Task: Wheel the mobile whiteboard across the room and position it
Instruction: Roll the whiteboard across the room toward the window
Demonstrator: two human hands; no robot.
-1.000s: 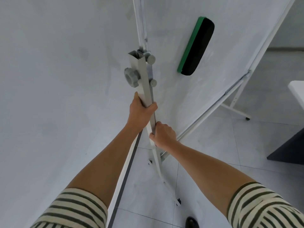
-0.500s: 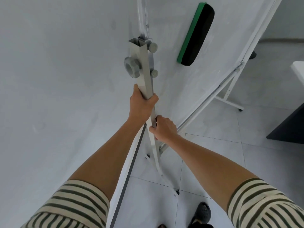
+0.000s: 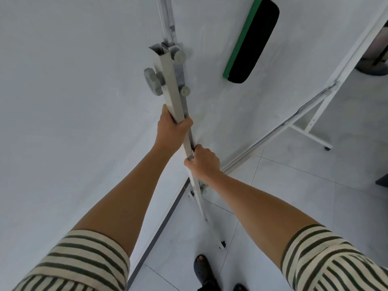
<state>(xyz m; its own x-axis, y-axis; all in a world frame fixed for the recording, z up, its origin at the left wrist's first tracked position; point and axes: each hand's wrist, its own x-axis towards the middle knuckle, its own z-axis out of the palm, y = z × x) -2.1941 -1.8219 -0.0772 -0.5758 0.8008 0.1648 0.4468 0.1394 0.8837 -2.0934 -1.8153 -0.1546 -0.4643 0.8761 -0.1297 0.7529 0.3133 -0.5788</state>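
Both hands (image 3: pixel 172 131) around whiteboard upright (image 3: pixel 175 91).

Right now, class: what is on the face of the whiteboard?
A green-backed black eraser clings to the whiteboard face, tilted. Nothing else shows there; the left hand and right hand on the stand post hide a strip.

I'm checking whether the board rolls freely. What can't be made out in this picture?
Head view only:
- whiteboard top: cut off by the frame's upper edge.
- Near wheel: too small to judge.
- Far wheel: tiny.
- post under the left hand and right hand: covered by their grip.
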